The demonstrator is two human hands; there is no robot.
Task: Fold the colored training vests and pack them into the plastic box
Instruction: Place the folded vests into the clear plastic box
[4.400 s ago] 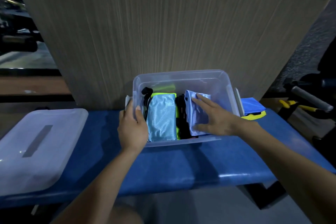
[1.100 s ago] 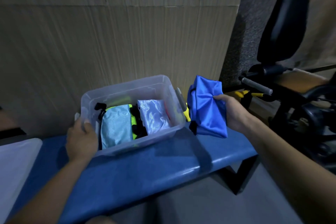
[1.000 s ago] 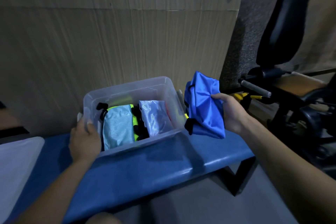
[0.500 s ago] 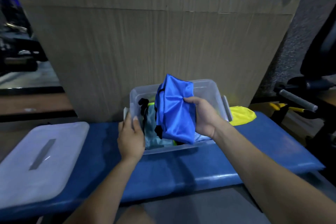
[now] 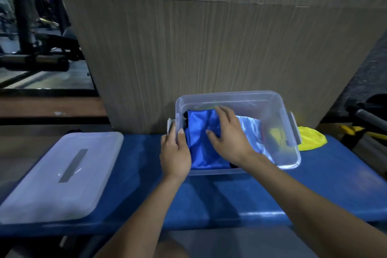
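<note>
Blue vest lies in the box, my right hand flat upon it; my left hand grips the box's nine o'clock rim. Lid at nine, yellow vest at three.

A wood-grain panel wall is standing directly behind the blue padded counter. Dark gym equipment is showing at far left, a grey rough wall at right. Lighting is running dim.
</note>
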